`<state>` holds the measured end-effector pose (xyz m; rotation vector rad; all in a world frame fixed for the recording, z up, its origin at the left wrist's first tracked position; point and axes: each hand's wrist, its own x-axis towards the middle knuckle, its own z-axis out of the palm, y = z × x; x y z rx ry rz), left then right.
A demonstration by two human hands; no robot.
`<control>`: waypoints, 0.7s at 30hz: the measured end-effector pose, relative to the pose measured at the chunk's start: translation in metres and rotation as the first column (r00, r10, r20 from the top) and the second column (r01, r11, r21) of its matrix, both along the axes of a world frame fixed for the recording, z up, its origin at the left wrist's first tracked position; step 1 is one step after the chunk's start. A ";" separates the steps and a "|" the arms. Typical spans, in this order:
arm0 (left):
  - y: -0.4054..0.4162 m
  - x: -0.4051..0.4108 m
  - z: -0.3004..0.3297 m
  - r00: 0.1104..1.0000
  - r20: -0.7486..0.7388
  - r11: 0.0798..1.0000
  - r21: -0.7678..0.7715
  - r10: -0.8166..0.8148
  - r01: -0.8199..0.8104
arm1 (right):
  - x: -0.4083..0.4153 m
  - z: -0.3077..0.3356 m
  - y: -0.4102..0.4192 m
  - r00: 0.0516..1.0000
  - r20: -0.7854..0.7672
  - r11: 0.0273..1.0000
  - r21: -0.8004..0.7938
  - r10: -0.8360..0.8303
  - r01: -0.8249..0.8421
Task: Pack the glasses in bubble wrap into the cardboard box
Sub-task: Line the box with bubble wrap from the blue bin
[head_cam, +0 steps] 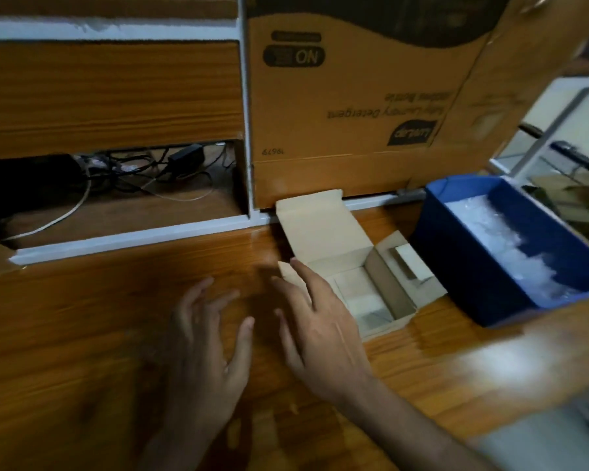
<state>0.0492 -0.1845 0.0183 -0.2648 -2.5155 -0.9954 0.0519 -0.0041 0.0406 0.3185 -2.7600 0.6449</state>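
Note:
A small open cardboard box lies on the wooden table, its lid flap standing up at the back; inside I see pale dividers. To its right a blue box holds crumpled bubble wrap; whether glasses are inside the wrap cannot be told. My right hand hovers at the small box's left flap, fingers spread, holding nothing. My left hand is beside it over the bare table, fingers apart and empty.
A large brown cardboard carton stands behind the small box. At the left, an open recess in the wooden wall holds tangled cables and an adapter. White shelving is at the far right.

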 end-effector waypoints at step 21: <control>0.285 -0.055 0.032 0.937 0.008 0.905 -0.255 -0.350 0.340 | 0.005 0.000 0.268 0.917 -0.054 0.918 -0.068 -0.395 0.391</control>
